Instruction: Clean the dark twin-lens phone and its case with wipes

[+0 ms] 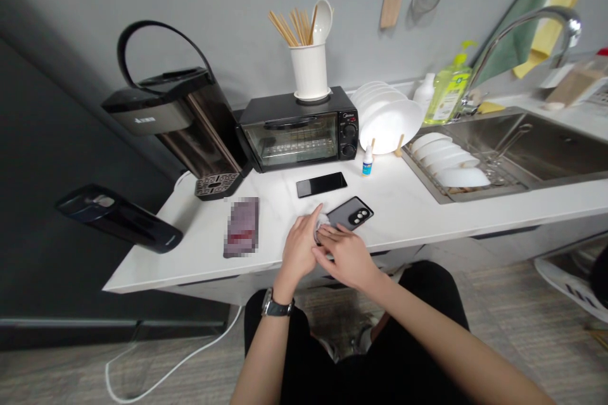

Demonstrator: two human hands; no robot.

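A crumpled white tissue or cloth (322, 221) shows between my hands near the counter's front edge. My left hand (300, 245) is curled around its left side, with the thumb side up. The fingers of my right hand (346, 254) press onto it from the right, and the two hands touch. Part of the wad is hidden by my fingers. Just beyond my right hand lies a grey phone case (350, 212) with a black rim and camera cutouts. A black phone (322, 185) lies flat farther back. To its right stands a small spray bottle (367, 161) with a blue label.
A blurred-out flat item (242, 227) lies left of my hands. A dark bottle (121, 218) and a drink dispenser (183, 126) stand left. Behind are a toaster oven (299, 132), a utensil holder (310, 69) and racked plates (389, 123). The sink (546, 151) is right.
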